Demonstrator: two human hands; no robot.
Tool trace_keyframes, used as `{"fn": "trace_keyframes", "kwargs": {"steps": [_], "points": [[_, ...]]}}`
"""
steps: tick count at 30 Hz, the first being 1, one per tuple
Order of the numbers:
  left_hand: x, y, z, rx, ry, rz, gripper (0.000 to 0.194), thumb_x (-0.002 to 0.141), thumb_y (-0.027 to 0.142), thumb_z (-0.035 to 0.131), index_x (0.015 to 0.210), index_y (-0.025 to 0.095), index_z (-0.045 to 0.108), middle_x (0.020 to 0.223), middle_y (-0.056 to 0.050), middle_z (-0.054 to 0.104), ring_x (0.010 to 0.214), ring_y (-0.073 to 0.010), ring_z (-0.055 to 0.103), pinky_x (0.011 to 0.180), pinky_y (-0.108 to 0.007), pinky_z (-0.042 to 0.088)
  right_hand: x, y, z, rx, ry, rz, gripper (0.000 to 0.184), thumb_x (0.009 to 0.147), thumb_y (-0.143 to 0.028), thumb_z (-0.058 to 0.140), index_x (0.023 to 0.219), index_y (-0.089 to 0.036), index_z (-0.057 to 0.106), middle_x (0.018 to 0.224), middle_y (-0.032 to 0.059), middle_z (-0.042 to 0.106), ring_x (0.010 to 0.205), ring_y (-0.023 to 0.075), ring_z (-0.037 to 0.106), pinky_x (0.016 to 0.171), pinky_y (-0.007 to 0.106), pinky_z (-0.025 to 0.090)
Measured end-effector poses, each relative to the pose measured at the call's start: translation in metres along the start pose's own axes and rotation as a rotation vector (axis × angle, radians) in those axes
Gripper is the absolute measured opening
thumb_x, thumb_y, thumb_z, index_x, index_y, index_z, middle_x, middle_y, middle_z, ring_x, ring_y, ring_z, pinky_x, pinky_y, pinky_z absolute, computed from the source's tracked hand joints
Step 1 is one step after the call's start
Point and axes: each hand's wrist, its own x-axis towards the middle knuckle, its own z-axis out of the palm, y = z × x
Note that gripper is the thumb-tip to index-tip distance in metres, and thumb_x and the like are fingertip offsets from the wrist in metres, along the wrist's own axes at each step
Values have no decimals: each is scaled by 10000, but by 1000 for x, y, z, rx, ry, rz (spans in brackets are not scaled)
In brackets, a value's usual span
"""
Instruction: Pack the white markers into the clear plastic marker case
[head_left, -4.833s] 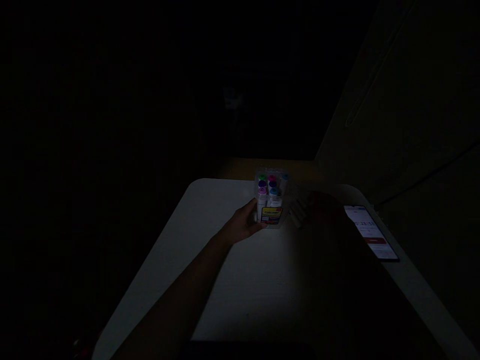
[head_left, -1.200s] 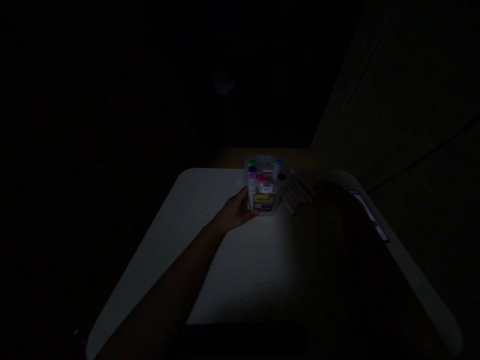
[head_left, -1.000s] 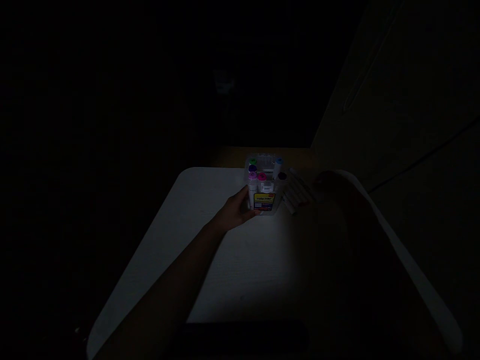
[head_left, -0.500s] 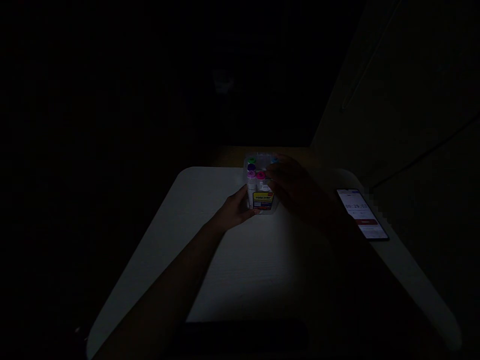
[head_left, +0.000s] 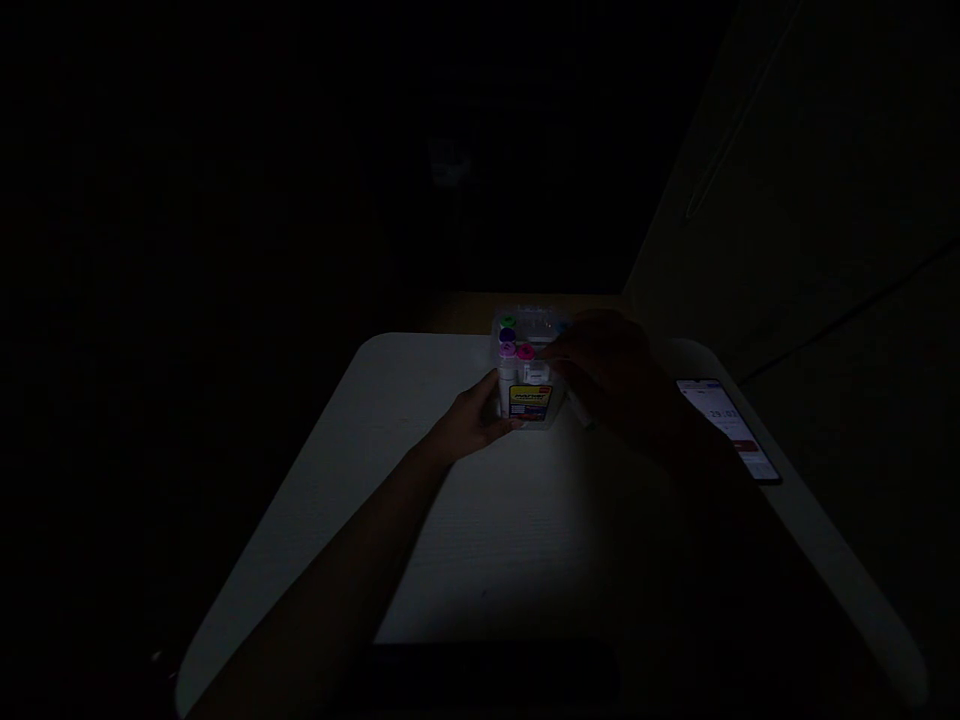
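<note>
The scene is very dark. A clear marker box with a yellow label stands at the far side of a white table; coloured marker caps show at its top. My left hand grips the box's left side. My right hand, in deep shadow, is over the box's right top; its fingers are too dark to read.
A lit phone lies near the table's right edge. A pale wall or cabinet face rises at the right. A wooden surface shows just beyond the table. Everything else is black.
My right hand came from the loose markers at the right of the box to the box's top, uncovering the phone. My left hand has kept hold of the box.
</note>
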Motion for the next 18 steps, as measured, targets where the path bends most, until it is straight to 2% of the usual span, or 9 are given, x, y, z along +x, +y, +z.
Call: {"fn": "trace_keyframes", "kwargs": {"steps": [3, 8, 11, 18], "points": [[-1, -3, 1, 19, 3, -12, 671, 754, 449, 651, 1291, 136, 397, 1172, -136, 621, 1041, -247, 621, 886, -352, 512, 0, 1, 2, -3, 35, 5, 249, 867, -210, 453, 971, -197, 679, 1001, 71, 668, 1034, 251, 517, 910, 432, 379], [-1, -2, 0, 54, 5, -45, 698, 736, 485, 650, 1273, 115, 401, 1174, -145, 619, 1052, -266, 617, 889, -353, 509, 0, 0, -4, 28, 244, -60, 260, 844, -117, 438, 927, -183, 675, 931, 73, 651, 923, 207, 545, 816, 356, 439], [-1, 0, -1, 49, -8, -41, 659, 745, 481, 641, 1253, 127, 415, 1160, -130, 627, 1033, -257, 623, 873, -333, 513, -1, -2, -11, 24, 268, -91, 245, 840, -100, 445, 922, -166, 665, 910, 69, 646, 885, 185, 568, 768, 319, 463], [-2, -8, 0, 18, 2, -17, 639, 749, 453, 647, 1250, 130, 418, 1166, -132, 619, 1040, -254, 616, 904, -349, 495, -9, -6, -37, -16, 313, 31, 231, 887, -185, 435, 1008, -198, 632, 1017, 78, 639, 981, 202, 592, 815, 349, 484]]}}
